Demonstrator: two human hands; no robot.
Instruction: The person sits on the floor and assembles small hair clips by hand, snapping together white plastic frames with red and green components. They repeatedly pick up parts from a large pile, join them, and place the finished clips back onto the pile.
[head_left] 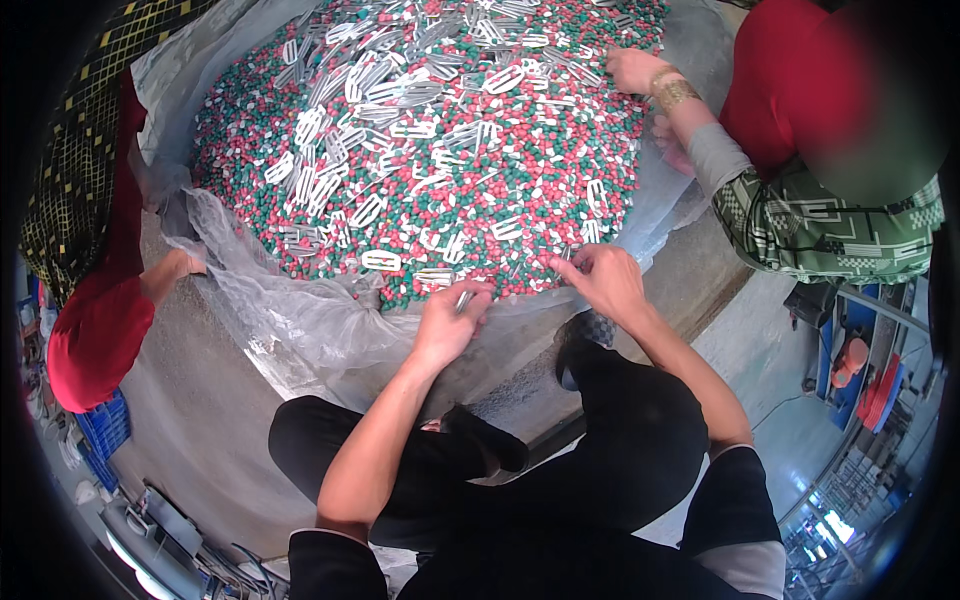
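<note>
A wide heap of small red, green and white pieces (480, 215) lies in front of me on a clear plastic sheet (310, 340). White slotted oval frames (381, 261) and grey flat ones are scattered over it, thickest toward the far side. At the heap's near edge, my left hand (447, 328) has its fingers curled around a thin grey piece (463, 301). To its right, my right hand (610, 284) reaches onto the near right edge, thumb and fingers drawn together among the pieces; what lies between them is too small to make out.
At the right, another person's hand (637, 72) with a gold bracelet touches the heap. A second person's hand (184, 264) is at the sheet's left edge. A blue crate (103, 425) stands at the left, and red and blue items (872, 385) are at the right.
</note>
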